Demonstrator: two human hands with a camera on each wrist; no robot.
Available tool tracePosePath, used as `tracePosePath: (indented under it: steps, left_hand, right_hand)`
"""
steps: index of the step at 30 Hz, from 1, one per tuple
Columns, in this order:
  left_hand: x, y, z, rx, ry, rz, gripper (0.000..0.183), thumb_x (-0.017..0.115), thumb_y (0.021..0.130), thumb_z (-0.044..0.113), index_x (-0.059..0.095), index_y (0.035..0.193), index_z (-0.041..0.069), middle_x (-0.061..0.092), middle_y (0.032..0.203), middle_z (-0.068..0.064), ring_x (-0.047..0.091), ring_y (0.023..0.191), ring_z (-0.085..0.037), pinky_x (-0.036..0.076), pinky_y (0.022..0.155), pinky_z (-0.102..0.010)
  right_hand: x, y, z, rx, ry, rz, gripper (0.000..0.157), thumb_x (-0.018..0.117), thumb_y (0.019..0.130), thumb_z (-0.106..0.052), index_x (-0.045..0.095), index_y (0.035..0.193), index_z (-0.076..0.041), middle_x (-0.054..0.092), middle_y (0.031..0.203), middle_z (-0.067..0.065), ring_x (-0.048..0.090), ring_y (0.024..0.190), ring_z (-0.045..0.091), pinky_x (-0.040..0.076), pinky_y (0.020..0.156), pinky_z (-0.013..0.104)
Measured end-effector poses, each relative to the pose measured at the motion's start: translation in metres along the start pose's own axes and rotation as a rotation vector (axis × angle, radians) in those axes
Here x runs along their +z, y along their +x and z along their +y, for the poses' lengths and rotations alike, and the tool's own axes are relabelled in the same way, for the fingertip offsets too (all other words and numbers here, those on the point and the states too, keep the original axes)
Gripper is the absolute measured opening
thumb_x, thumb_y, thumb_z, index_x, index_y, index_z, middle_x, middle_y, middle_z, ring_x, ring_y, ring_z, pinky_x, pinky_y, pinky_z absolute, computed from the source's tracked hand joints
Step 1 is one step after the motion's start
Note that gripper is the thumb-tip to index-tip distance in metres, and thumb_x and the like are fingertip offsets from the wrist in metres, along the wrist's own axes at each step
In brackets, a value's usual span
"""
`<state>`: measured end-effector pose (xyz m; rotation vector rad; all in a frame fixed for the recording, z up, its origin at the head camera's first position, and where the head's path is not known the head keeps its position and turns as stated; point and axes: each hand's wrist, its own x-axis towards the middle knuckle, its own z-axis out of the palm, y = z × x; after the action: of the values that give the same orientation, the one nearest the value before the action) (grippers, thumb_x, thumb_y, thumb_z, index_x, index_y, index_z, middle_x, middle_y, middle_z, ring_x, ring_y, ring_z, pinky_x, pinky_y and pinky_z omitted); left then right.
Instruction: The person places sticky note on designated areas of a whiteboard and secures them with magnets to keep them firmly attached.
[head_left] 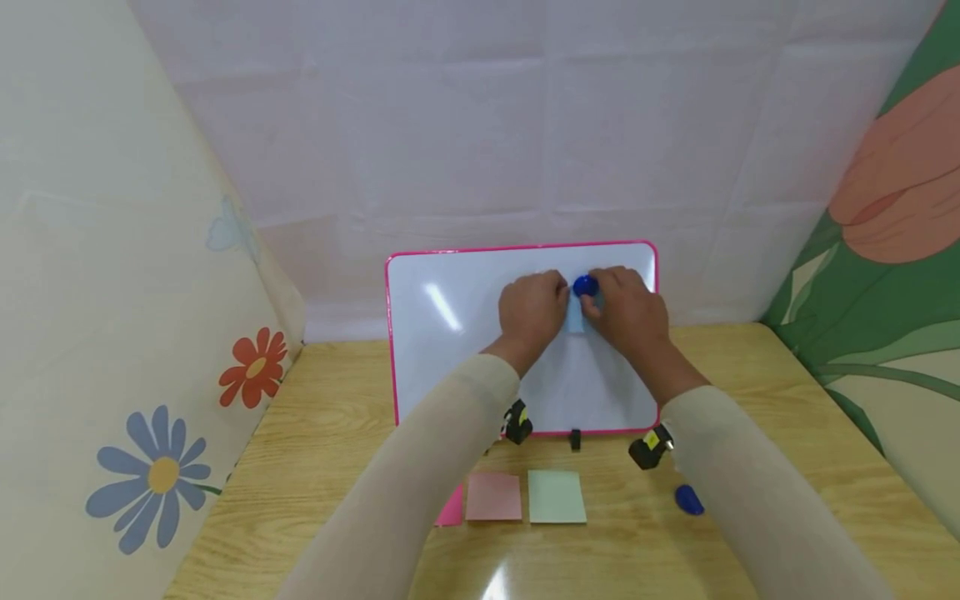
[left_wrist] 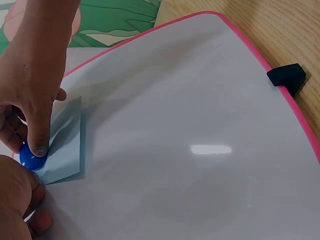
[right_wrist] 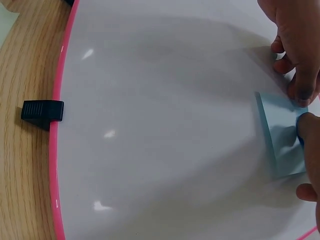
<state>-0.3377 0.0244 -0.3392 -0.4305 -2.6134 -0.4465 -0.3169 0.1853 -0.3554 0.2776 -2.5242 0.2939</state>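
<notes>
A light blue sticky note lies against the white face of a pink-framed whiteboard, its lower edge lifted off the surface. My left hand, fingers curled, pinches the note's upper left corner between thumb and finger. With thumb and fingers my right hand holds a round blue magnet over the upper part of the note. Both hands are close together near the board's upper right. In the right wrist view the magnet is mostly hidden behind the right thumb.
On the wooden table before the board lie a pale green sticky pad, a light pink pad and a bright pink one, partly under the left sleeve. Another blue magnet lies by the right sleeve. Black clips grip the board's bottom edge.
</notes>
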Motion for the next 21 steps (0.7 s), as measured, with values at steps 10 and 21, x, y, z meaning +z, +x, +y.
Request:
tracePosePath:
  steps: [10,21]
  left_hand:
    - [0.0002,0.0018,0.0012,-0.013,0.002,-0.032,0.020,0.060,0.104,0.035,0.075,0.103,0.020,0.072,0.086,0.008,0.065,0.077,-0.010,0.050,0.069,-0.029]
    - [-0.0016,0.0011,0.0020,-0.023,0.006,-0.043,0.021,0.060,0.104,0.035,0.076,0.106,0.021,0.074,0.091,0.007,0.067,0.081,-0.012,0.051,0.072,-0.030]
  right_hand:
    - [0.0012,0.0024,-0.0019,0.044,-0.003,-0.030,0.048,0.070,0.098,-0.033,0.059,0.135,-0.003,0.062,0.131,0.017,0.058,0.121,0.034,0.057,0.081,0.053]
    - [0.0011,0.0039,-0.0049,0.089,0.008,-0.038,0.049,0.067,0.099,-0.032,0.057,0.137,-0.003,0.061,0.133,0.018,0.056,0.125,0.034,0.055,0.089,0.054]
